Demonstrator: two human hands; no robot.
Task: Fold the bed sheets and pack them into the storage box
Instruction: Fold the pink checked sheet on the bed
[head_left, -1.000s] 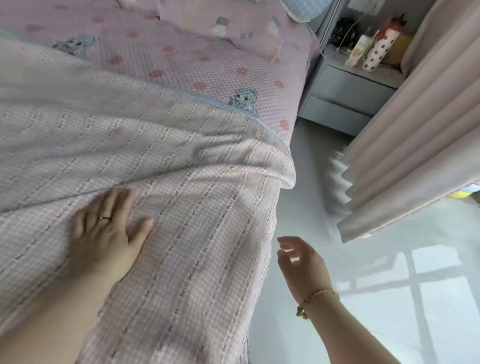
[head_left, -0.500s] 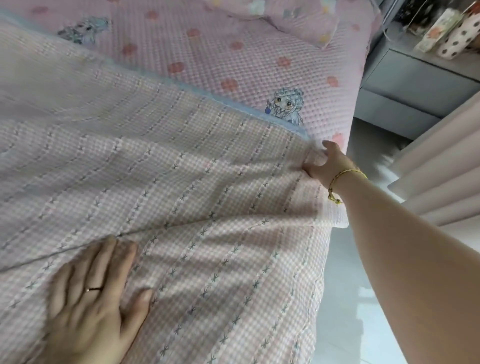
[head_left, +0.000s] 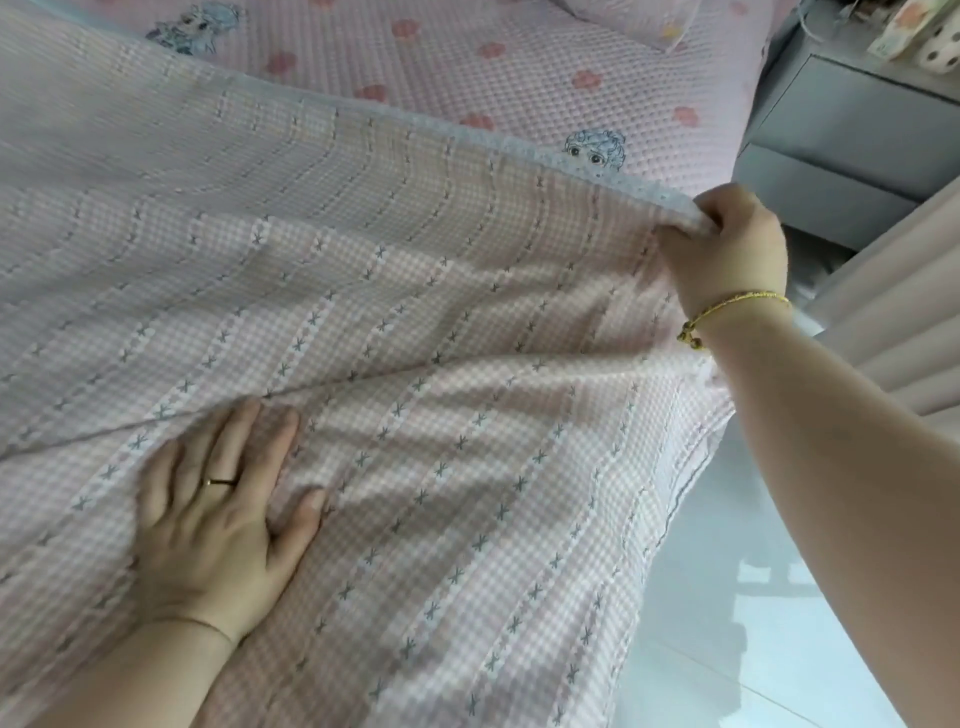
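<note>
Pink flowered bed (head_left: 545, 88), with the checked bed sheet (head_left: 415, 312) spread across it under both my hands.
Nearest, my left hand (head_left: 218, 525) lies flat on the sheet, fingers (head_left: 234, 441) straight and spread, pressing just below a long crease (head_left: 467, 364). Further off and to its right, my right hand (head_left: 727, 254) grips the sheet's lace-trimmed edge, fingers curled tight around it. Beyond those fingers stands a grey nightstand (head_left: 852, 130), a pale curtain (head_left: 904, 322) to their right.

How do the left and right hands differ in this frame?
The left hand lies flat on the sheet, fingers spread; the right hand grips its trimmed edge, fingers curled. The left hand wears a ring; the right wrist wears a bracelet. Both touch the same sheet.
</note>
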